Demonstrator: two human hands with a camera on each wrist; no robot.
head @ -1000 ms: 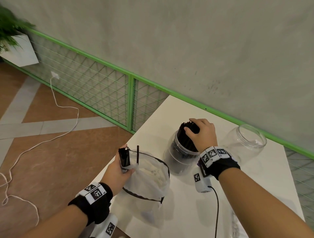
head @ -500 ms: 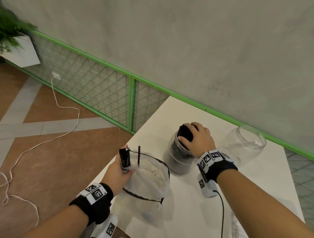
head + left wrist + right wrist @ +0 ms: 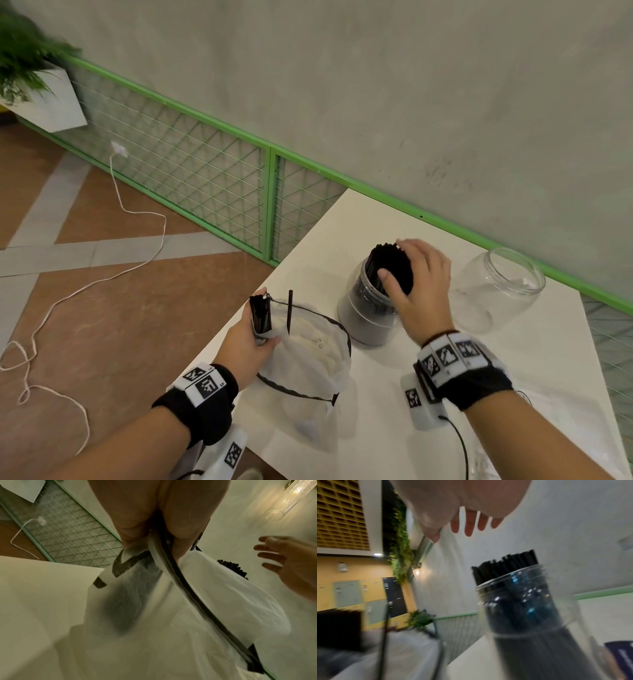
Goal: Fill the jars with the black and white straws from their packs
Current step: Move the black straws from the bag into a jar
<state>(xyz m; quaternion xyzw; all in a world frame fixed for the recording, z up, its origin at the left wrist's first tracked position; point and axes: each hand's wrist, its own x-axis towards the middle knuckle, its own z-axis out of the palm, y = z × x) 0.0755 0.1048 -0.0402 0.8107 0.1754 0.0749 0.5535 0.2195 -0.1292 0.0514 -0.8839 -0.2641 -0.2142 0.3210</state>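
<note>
A clear jar [image 3: 364, 318] packed with black straws [image 3: 390, 263] stands mid-table; their tops stick out above its mouth [image 3: 506, 563]. My right hand [image 3: 416, 284] hovers just over them, fingers [image 3: 469, 524] spread and straight, holding nothing. An empty clear jar [image 3: 496, 291] stands to its right. My left hand [image 3: 251, 334] pinches the rim of the translucent white pack [image 3: 308, 363] with black trim [image 3: 171, 563], together with a small bunch of black straws [image 3: 261, 317]. One loose black straw [image 3: 290, 313] stands in the pack.
The white table [image 3: 376, 428] ends just left of the pack, over a tiled floor with a white cable [image 3: 144, 260]. A green mesh fence [image 3: 205, 178] and a wall run behind. Crumpled clear plastic [image 3: 486, 466] lies at the near right.
My right hand pressed the black straws down into the jar, then lifted off and spread its fingers; the straw tops show above the mouth again. The left hand has kept its hold.
</note>
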